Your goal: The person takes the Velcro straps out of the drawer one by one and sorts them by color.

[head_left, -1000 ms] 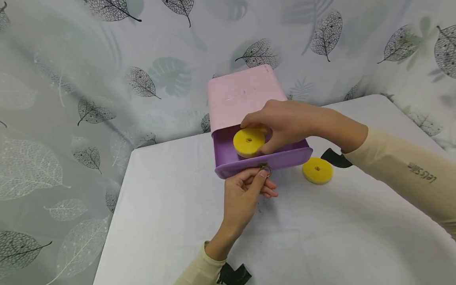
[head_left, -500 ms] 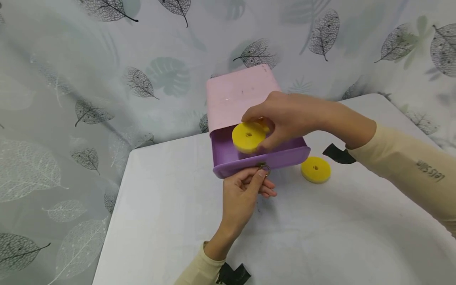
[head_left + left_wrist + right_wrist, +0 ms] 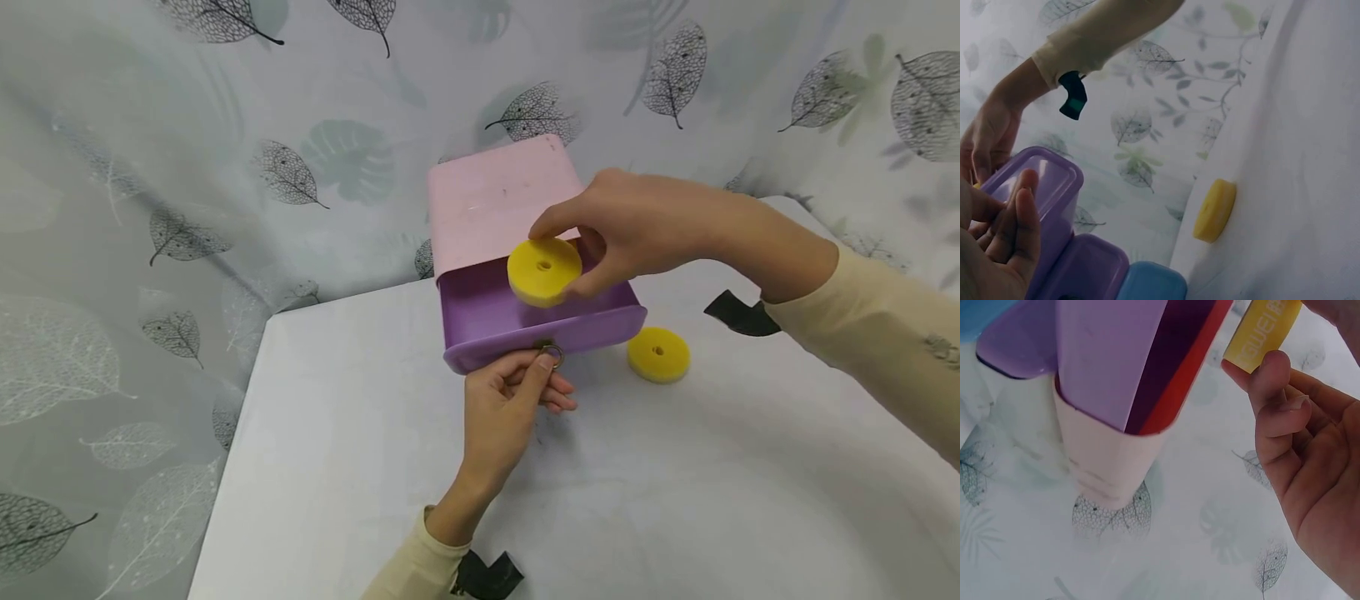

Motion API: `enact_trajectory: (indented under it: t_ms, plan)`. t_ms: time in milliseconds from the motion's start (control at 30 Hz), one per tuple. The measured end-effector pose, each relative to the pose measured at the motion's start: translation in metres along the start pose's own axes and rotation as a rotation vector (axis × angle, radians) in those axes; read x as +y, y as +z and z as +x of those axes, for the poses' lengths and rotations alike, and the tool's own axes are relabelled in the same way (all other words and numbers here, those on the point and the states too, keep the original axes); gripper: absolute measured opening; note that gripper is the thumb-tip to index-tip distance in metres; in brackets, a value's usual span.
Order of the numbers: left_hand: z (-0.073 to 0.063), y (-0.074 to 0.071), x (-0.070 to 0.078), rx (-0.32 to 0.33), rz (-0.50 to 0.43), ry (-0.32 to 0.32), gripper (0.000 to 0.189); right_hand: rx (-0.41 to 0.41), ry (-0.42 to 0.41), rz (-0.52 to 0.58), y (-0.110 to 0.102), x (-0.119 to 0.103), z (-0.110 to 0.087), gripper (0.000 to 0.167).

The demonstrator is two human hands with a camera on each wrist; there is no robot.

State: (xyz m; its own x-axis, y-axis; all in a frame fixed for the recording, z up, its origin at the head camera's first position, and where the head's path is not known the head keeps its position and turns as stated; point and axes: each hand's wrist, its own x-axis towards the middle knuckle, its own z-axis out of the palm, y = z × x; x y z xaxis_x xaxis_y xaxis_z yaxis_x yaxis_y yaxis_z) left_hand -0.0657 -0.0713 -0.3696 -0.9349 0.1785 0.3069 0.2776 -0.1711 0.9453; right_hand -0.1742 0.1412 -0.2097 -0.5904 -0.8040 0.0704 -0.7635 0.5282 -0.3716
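above the drawer [image 3: 596, 331], the right hand [image 3: 626, 223] pinches a disc [image 3: 531, 282]; the left hand [image 3: 501, 417] grips the ring [image 3: 560, 354], likely steadying the drawer.

Marking on the held yellow disc [image 3: 1263, 337]: white printed lettering stands on the rim, seen in the right wrist view. Latin capitals are read as "GWEI"; whatever precedes them towards the lower end is too blurred to confirm. A further white character follows at the upper end, more complex in form, and is not legible. The line of print slopes upward to the right.

Marking on the right sleeve [image 3: 877, 333]: dark lettering shows at the head view's right edge, blurred and unreadable.
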Motion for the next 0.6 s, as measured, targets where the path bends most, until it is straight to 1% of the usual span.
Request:
enact_trajectory:
  t_ms: [167, 300, 433, 600]
  plan:
    - [0.000, -0.001, -0.001, 0.002, -0.001, 0.002, 0.018, 0.013, 0.019, -0.024, -0.006, 0.004, -0.011, 0.059]
    - [0.001, -0.001, 0.000, 0.004, 0.007, 0.000, 0.019, 0.023, 0.071, -0.071, -0.010, 0.008, -0.022, 0.060]
    - [0.001, 0.000, 0.000, -0.001, 0.010, 0.003, 0.019, 0.041, 0.120, -0.119, -0.014, 0.015, -0.038, 0.063]
    - [0.002, 0.000, -0.001, -0.005, 0.003, 0.000, 0.019, 0.088, 0.126, -0.141, -0.017, 0.028, -0.058, 0.065]
